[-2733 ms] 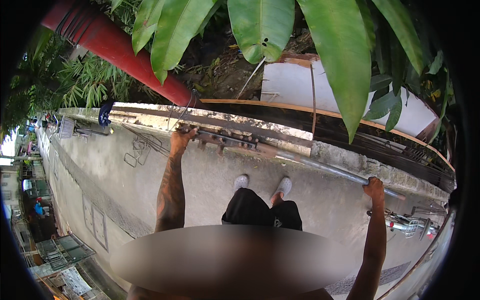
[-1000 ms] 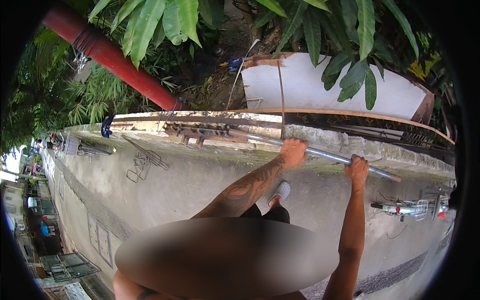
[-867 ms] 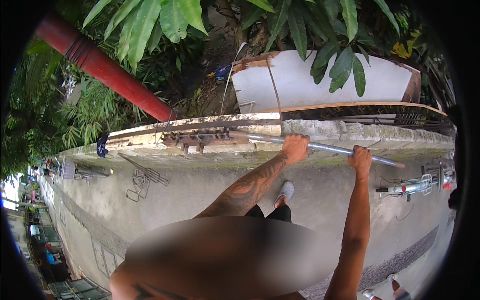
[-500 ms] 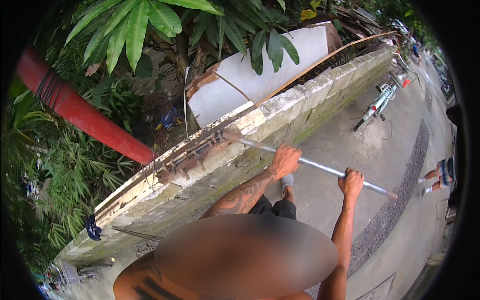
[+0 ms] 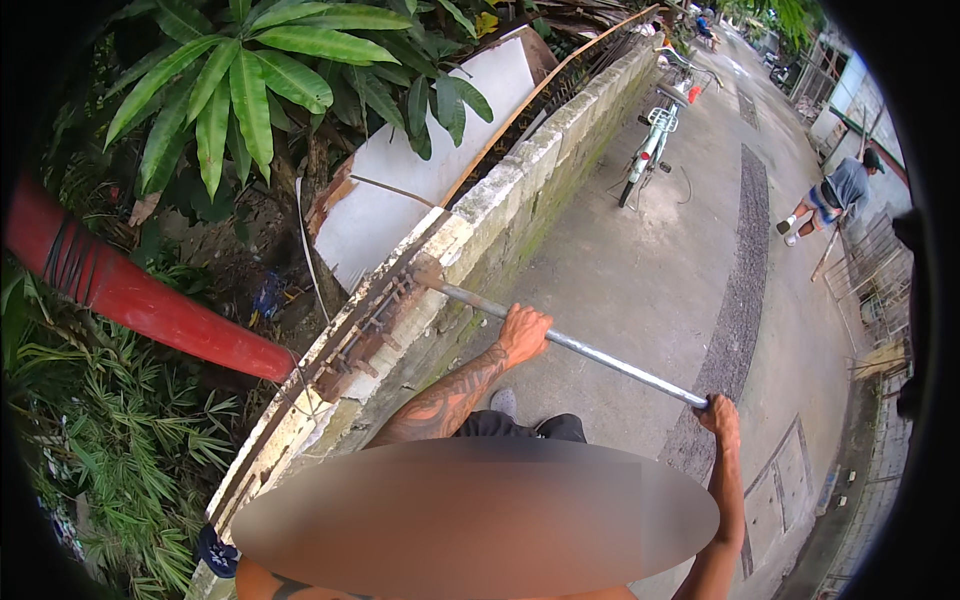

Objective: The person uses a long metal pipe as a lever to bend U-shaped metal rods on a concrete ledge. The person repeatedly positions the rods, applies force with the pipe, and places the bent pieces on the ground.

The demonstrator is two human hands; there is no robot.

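Grey, round metal pipe [image 5: 625, 368], slanting out from the wall over the lane, and we had it in both fists! Our left hand [image 5: 526, 335] was clamped around it partway along; our right hand [image 5: 718, 416] was closed on it at its lower visible end, the two well apart. Up top, it met a rusty brown metal rack of short pegs [image 5: 362, 342], though just how they joined was too small to tell. That rack sat along the rough grey concrete-block wall [image 5: 550, 180], greenish down its side. Beyond the wall we had a flat white panel [image 5: 400, 185] and broad green leaves [image 5: 250, 95]; a smooth red cylindrical pole [image 5: 180, 320] slanted down to it. On our side lay grey concrete paving [image 5: 610, 270] with a dark, rough strip [image 5: 737, 290], a pale green bicycle [image 5: 656, 135] near the wall, and a person in a grey top [image 5: 848, 187] well off to the right.
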